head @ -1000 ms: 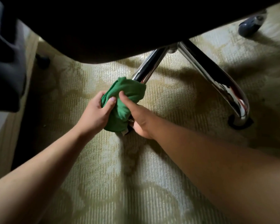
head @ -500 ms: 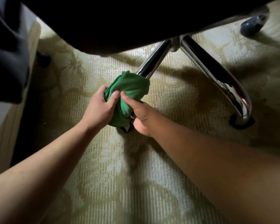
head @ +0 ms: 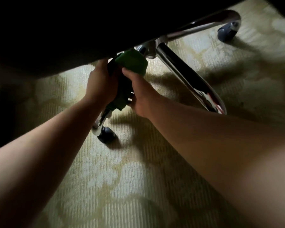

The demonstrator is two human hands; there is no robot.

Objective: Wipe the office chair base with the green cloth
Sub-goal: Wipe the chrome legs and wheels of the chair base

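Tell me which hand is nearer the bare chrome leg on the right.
Right. The right hand grips the green cloth on the side facing that bare chrome leg; the left hand grips the cloth's other side, farther from it.

**Floor:** carpet [head: 138,186], pale cream-yellow, ribbed pile, lighter blotched pattern, deep shadow along the left edge.

**Standing on it:** chair base [head: 184,74], chrome, legs spreading from a central hub.
- Near caster [head: 106,135]: blue-grey, under the end of the leg nearest the camera. It touches the carpet and its shadow falls to the right.
- Far caster [head: 227,32]: blue-grey, upper right, on the carpet.
- Right leg end [head: 218,107]: low over the carpet. Its caster cannot be made out.
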